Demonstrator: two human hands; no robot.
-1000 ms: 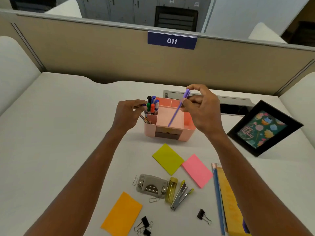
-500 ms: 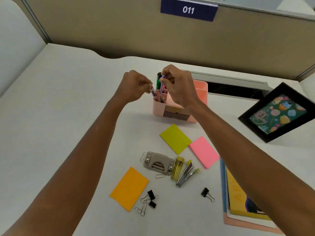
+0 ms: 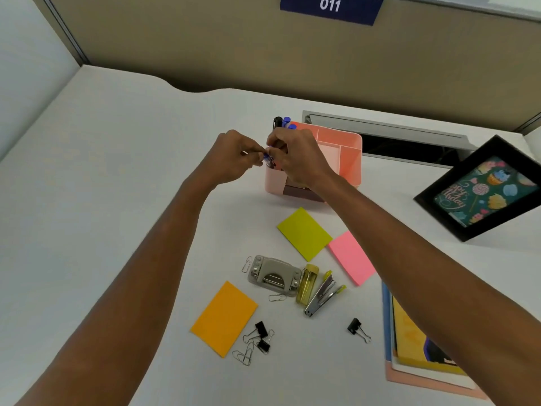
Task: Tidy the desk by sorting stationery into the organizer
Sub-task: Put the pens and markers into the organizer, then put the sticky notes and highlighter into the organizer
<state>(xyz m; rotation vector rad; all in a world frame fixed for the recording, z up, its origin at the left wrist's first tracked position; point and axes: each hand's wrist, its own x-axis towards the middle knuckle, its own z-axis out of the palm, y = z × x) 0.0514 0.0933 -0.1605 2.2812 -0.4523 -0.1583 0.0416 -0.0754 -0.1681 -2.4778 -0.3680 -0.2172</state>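
The left hand [image 3: 234, 155] is pinching the top of a small blue-capped pen [image 3: 268, 160] at the left front corner of the pink organizer [image 3: 342, 153], which is sitting toward the far edge of the bench [image 3: 117, 171], right of its middle. The right hand [image 3: 295, 156] is curling over the same corner, its fingers closed around that pen or its neighbours; which one it is gripping I cannot tell, since the knuckles are hiding the contact. Behind them, black and blue markers [image 3: 282, 123] are standing upright in the pen compartment.

With both hands crowding one narrow slot, a sideways nudge is likely to tip the standing markers or drag one out as the hands withdraw. The organizer looks light, so a downward push off its corner could slide or rock it toward the cable slot [image 3: 395, 142] behind.

Nearer the front edge, much is waiting: an orange note pad [image 3: 224, 317], paper clips [image 3: 244, 356], binder clips [image 3: 262, 336], a hole punch [image 3: 273, 275], a stapler [image 3: 322, 294], then green [image 3: 304, 232] and pink note pads [image 3: 351, 257]. A forearm sweeping back low could scatter the loose clips. At the right edge, a picture frame [image 3: 483, 189] is lying tilted.
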